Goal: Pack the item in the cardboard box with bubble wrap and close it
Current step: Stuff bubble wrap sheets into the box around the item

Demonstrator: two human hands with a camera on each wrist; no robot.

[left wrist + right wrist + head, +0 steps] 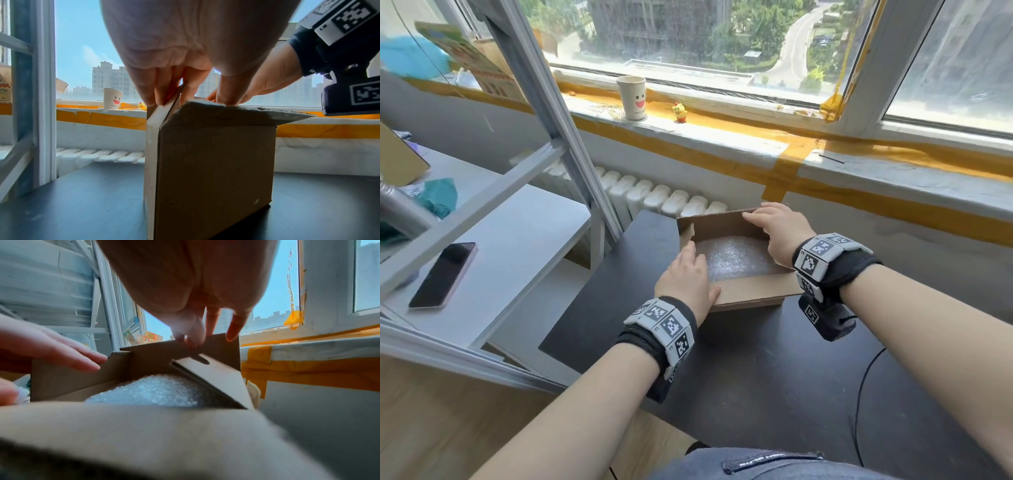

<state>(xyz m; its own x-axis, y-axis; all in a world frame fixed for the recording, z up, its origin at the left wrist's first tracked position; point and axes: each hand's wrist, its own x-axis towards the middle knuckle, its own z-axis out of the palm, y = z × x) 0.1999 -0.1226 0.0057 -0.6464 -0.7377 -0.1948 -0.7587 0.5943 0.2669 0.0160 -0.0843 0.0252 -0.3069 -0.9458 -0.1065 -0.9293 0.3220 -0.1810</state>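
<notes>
one brown corrugated cardboard box (750, 291), rectangular and open at the top, sits on a matte black table (739, 370). inside it lies one sheet of clear bubble wrap (736, 260), knobbly and glinting, over the bottom; the item itself is not visible under it. the left hand (685, 281) lies on the near left corner, its fingers straight on either side of the left flap's edge and its thumb laid along the near flap. the right hand (779, 229) has its fingers extended over the top edge of the upright far flap, touching it. on the sill stand one smooth paper cup (632, 97) with a smiling face and one small yellow chick figure (679, 112). one glossy dark phone (443, 275) lies flat on a white shelf (517, 233).
</notes>
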